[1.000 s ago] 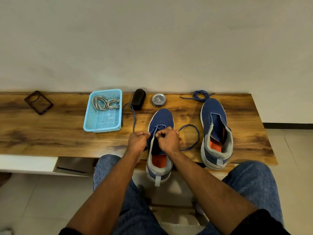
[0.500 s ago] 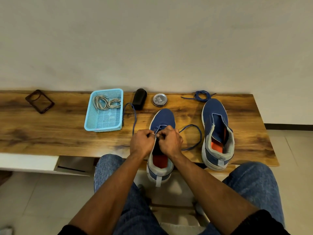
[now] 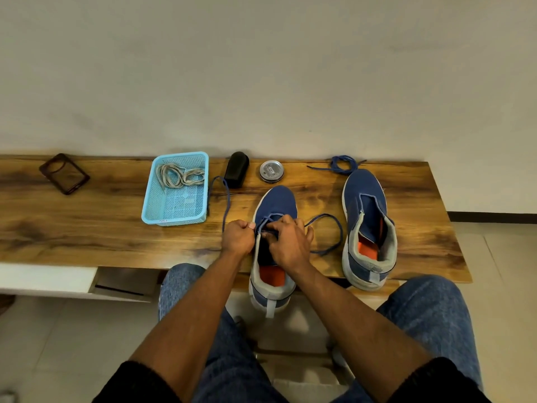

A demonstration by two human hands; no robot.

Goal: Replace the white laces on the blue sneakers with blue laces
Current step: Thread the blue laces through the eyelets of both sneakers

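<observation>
Our left hand [image 3: 239, 237] has its grip curled tight on the blue lace [image 3: 327, 232] at the left edge of the near sneaker [image 3: 274, 205], and our right hand [image 3: 289, 242] pinches the same lace over the tongue. One end of the lace trails left across the worktop [image 3: 87, 225] toward the basket [image 3: 162, 205]; the other loops out to the right. The sneaker's heel hangs past the worktop's front edge. The second sneaker [image 3: 367, 225] stands well to the right, unlaced, with a spare blue lace [image 3: 343, 164] bundled at its toe. The white laces [image 3: 180, 175] lie in the basket. Behind sit a black case [image 3: 236, 169] and a round tin [image 3: 271, 171].
</observation>
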